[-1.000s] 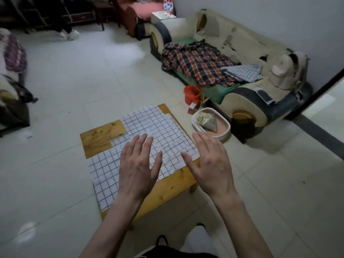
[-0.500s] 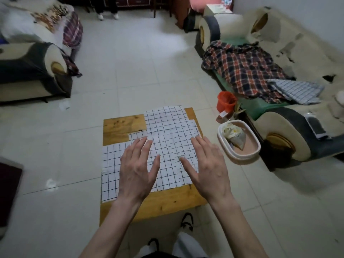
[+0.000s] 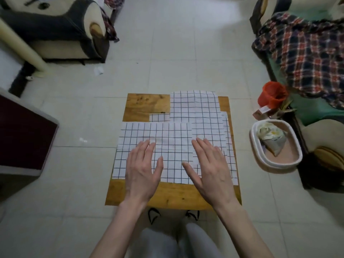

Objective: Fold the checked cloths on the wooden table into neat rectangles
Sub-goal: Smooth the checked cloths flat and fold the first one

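both the left hand (image 3: 142,170) and the right hand (image 3: 211,167) lie flat, fingers straight, gripping nothing. they sit apart on white black-gridded checked cloths (image 3: 175,135) covering the small wooden table (image 3: 147,105) at frame centre.

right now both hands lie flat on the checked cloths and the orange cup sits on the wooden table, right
Not quite. In the head view the orange cup sits on the floor right of the wooden table. The left hand and right hand do lie flat on the checked cloths.

cloths (image 3: 178,131): white, black grid | table (image 3: 147,105): orange-brown wood
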